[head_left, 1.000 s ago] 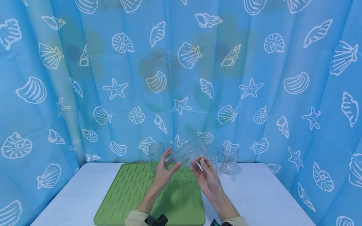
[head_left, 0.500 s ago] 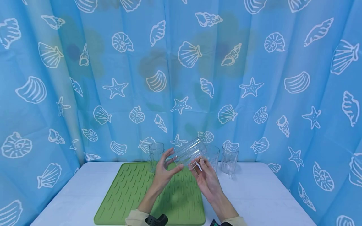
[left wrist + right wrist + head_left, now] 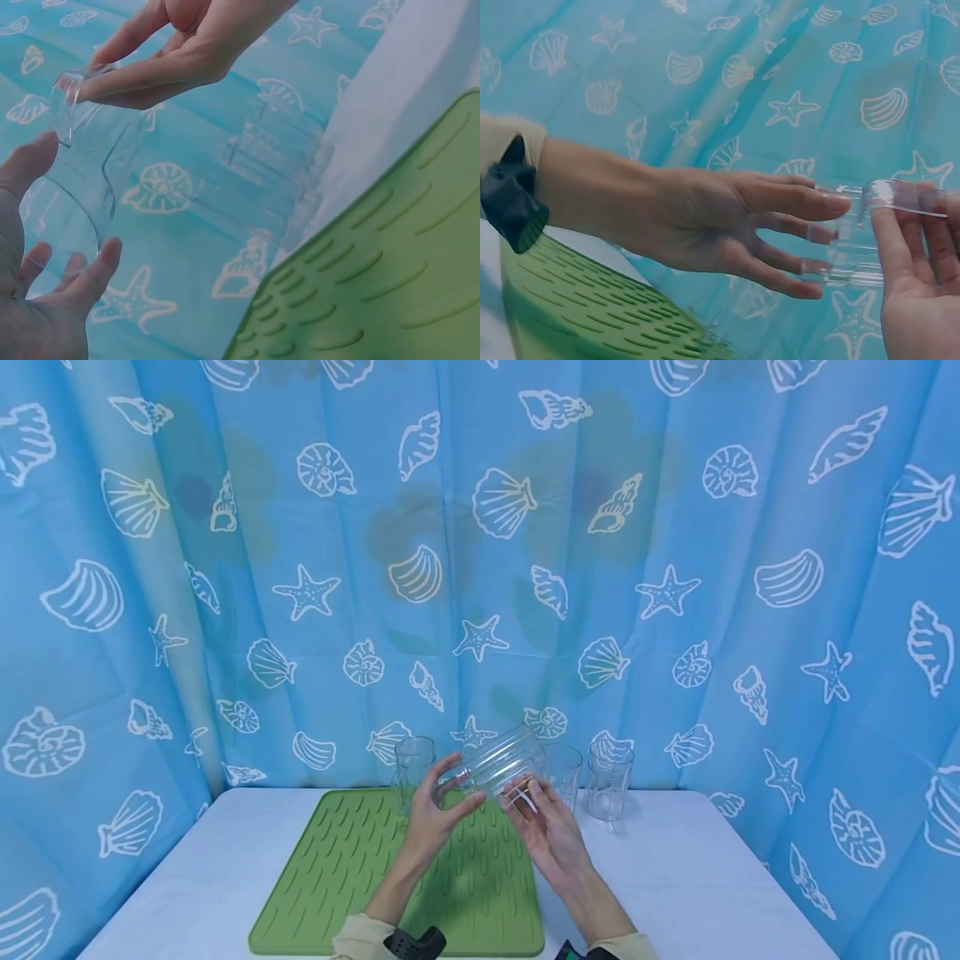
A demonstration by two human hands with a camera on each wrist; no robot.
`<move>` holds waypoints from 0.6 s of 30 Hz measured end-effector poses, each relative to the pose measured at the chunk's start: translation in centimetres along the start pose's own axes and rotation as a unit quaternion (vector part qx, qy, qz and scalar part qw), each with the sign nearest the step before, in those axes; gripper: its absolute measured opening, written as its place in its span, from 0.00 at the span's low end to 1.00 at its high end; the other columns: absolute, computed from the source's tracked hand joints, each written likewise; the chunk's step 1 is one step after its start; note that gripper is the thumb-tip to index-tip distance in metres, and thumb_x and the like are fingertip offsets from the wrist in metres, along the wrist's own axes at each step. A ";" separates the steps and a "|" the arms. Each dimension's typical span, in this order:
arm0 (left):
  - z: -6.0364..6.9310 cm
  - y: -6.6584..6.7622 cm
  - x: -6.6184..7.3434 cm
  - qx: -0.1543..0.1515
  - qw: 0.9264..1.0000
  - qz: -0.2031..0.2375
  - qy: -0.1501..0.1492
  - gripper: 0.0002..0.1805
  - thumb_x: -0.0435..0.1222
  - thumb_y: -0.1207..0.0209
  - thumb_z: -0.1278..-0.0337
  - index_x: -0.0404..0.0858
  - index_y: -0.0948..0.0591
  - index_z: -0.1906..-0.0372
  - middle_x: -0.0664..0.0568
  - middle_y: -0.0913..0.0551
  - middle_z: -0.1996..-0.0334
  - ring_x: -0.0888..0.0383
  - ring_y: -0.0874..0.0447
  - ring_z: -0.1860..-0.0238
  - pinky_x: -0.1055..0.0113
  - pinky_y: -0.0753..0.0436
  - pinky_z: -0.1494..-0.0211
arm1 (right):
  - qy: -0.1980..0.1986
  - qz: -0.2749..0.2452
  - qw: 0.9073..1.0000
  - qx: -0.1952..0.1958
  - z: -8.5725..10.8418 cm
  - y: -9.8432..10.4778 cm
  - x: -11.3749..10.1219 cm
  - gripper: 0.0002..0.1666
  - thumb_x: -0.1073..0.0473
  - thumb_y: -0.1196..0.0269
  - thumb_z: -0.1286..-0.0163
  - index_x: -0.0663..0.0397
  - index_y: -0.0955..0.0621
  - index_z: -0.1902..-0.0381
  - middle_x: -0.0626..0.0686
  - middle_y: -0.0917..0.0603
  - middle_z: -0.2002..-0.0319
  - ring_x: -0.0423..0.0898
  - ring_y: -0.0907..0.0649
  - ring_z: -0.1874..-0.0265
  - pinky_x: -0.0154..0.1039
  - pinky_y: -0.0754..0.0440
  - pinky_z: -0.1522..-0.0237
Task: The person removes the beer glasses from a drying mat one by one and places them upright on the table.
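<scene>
A clear glass mug (image 3: 504, 757) is held up in the air between both hands, tilted with one end low at the left and the other raised to the right. My left hand (image 3: 430, 825) spreads its thumb and fingers around the lower left end. From the right, my right hand (image 3: 553, 842) pinches the mug's handle (image 3: 892, 193) between thumb and fingers. The left wrist view has the mug (image 3: 94, 176) close up, with fingertips touching its wall. Part of the handle is covered by the right hand's fingers.
Below the hands lies a green ribbed mat (image 3: 337, 868) on a white table (image 3: 675, 877). One clear mug (image 3: 412, 760) stands at the mat's back edge; another glass (image 3: 567, 768) and a mug (image 3: 610, 781) stand at the back right. A blue shell-patterned curtain (image 3: 480, 593) hangs behind.
The mug stays in nearly the same place and tilt, though the highlights on its wall have shifted. My left thumb has moved slightly along it; the right hand keeps its hold.
</scene>
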State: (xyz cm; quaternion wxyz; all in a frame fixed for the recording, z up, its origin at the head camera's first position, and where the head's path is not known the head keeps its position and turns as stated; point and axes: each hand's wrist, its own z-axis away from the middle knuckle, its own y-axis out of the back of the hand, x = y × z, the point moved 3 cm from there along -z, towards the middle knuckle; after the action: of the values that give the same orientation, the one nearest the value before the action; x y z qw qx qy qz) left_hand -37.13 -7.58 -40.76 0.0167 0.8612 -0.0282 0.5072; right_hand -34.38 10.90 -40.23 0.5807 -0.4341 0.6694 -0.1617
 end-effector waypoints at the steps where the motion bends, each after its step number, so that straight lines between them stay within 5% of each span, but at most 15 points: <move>1: 0.0 0.1 0.0 0.002 1.000 -0.001 0.000 0.41 0.35 0.29 0.48 0.49 0.34 0.28 0.47 0.31 0.31 0.43 0.27 0.34 0.56 0.17 0.41 | -0.003 0.018 1.000 0.017 0.0 0.1 -0.1 0.10 0.56 0.49 0.22 0.48 0.22 0.51 0.47 0.17 0.53 0.41 0.18 0.47 0.37 0.25 0.34; 5: -0.1 0.3 0.1 0.009 1.000 -0.010 -0.002 0.41 0.36 0.29 0.47 0.50 0.34 0.28 0.44 0.33 0.30 0.44 0.27 0.34 0.53 0.18 0.40 | 0.000 0.103 0.991 0.080 -0.1 0.7 -0.7 0.13 0.52 0.44 0.24 0.52 0.24 0.48 0.48 0.17 0.54 0.43 0.16 0.48 0.38 0.22 0.37; 11: -0.1 0.5 0.4 0.015 1.000 -0.024 -0.004 0.40 0.37 0.29 0.47 0.55 0.33 0.29 0.49 0.31 0.31 0.44 0.27 0.34 0.53 0.17 0.42 | 0.023 0.215 0.964 0.153 -0.3 1.9 -2.2 0.19 0.51 0.39 0.28 0.60 0.26 0.51 0.51 0.19 0.59 0.44 0.14 0.55 0.41 0.18 0.41; 14: -0.1 0.6 0.5 0.014 1.000 -0.021 -0.002 0.40 0.37 0.29 0.47 0.52 0.33 0.29 0.50 0.31 0.31 0.42 0.28 0.34 0.54 0.16 0.43 | 0.053 0.293 0.941 0.164 -0.2 2.2 -3.2 0.22 0.50 0.37 0.30 0.62 0.24 0.50 0.53 0.19 0.59 0.44 0.14 0.58 0.41 0.15 0.45; 18: -0.2 0.7 0.6 0.014 1.000 -0.019 0.003 0.39 0.37 0.30 0.46 0.55 0.32 0.30 0.52 0.30 0.33 0.43 0.28 0.34 0.55 0.16 0.44 | 0.110 0.427 0.886 0.143 0.0 1.8 -4.5 0.23 0.49 0.35 0.32 0.61 0.21 0.48 0.58 0.17 0.57 0.43 0.14 0.58 0.38 0.13 0.51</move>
State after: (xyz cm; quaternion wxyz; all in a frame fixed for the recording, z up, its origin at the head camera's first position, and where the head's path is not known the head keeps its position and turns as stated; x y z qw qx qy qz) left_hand -37.02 -8.27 -40.14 0.0142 0.8602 -0.0044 0.5098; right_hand -35.29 15.42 -38.65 0.5717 0.0023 0.8195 -0.0386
